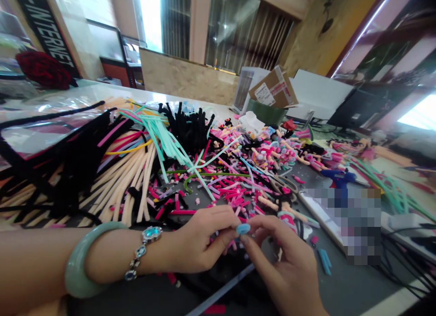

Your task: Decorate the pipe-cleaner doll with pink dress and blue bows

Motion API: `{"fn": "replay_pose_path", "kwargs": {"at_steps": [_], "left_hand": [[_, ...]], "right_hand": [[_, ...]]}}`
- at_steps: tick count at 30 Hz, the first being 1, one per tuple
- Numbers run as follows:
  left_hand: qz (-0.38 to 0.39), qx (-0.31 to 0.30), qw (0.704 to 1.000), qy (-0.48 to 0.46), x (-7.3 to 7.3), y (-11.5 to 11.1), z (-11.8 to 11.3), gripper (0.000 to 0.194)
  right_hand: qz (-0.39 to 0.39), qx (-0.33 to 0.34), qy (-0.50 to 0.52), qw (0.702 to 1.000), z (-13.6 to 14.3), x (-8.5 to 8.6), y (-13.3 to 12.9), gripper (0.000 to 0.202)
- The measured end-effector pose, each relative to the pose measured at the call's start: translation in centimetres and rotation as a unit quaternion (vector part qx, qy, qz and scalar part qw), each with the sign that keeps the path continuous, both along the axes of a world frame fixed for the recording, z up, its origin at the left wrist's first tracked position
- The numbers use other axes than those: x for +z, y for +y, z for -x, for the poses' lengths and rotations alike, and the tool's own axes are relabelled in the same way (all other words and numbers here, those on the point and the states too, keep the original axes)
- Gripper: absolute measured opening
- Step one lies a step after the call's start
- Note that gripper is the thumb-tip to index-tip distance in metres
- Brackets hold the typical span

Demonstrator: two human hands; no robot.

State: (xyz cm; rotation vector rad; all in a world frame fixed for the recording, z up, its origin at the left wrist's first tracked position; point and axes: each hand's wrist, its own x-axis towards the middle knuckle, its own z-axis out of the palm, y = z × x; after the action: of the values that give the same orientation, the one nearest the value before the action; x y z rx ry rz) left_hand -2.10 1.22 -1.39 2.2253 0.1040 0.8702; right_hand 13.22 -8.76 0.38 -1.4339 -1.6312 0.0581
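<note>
A small light-blue coil of pipe cleaner (243, 228) is pinched where my two hands meet, just above the dark tabletop. My left hand (204, 238), with a jade bangle (79, 261) and a blue-stone bracelet (140, 250) on its wrist, presses the coil's left side between thumb and forefinger. My right hand (289, 261) has its thumb and forefinger closed on the right side. Below the hands a pale grey-blue pipe cleaner (223, 288) runs toward the near edge; whether it joins the coil is hidden. Short pink pipe cleaner offcuts (235, 193) lie beyond my fingers.
Bundles of peach (126, 188), black (78, 161) and mint pipe cleaners (166, 138) cover the left side. Finished small figures (275, 152) heap at the back right. A blue glue gun (340, 177), scissors (286, 186), a partly blurred device (320, 216) and cables (398, 257) lie rightward.
</note>
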Motion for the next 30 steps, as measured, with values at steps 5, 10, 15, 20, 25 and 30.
{"fn": "replay_pose_path", "kwargs": {"at_steps": [5,10,15,20,25,30], "left_hand": [[-0.021,0.011,1.0,0.011,-0.12,0.06,-0.03,0.016],[-0.103,0.018,0.994,0.031,-0.17,0.35,0.17,0.015],[-0.145,0.023,0.988,0.052,-0.34,0.56,0.34,0.017],[-0.156,0.031,0.986,0.058,-0.45,0.33,0.39,0.014],[-0.13,0.018,0.99,0.049,-0.27,0.14,0.3,0.011],[-0.047,0.043,0.998,0.017,0.08,0.39,0.25,0.012]], "right_hand": [[0.003,0.015,-0.008,1.0,0.03,0.03,0.25,0.016],[0.006,0.03,-0.01,0.999,0.08,-0.02,0.19,0.015],[0.022,0.034,-0.022,0.999,0.11,-0.17,0.19,0.013],[0.055,0.05,-0.01,0.997,-0.06,-0.23,0.15,0.013],[0.093,0.059,0.018,0.994,-0.06,0.05,0.09,0.01],[0.086,0.031,0.062,0.994,-0.21,0.26,-0.06,0.01]]}}
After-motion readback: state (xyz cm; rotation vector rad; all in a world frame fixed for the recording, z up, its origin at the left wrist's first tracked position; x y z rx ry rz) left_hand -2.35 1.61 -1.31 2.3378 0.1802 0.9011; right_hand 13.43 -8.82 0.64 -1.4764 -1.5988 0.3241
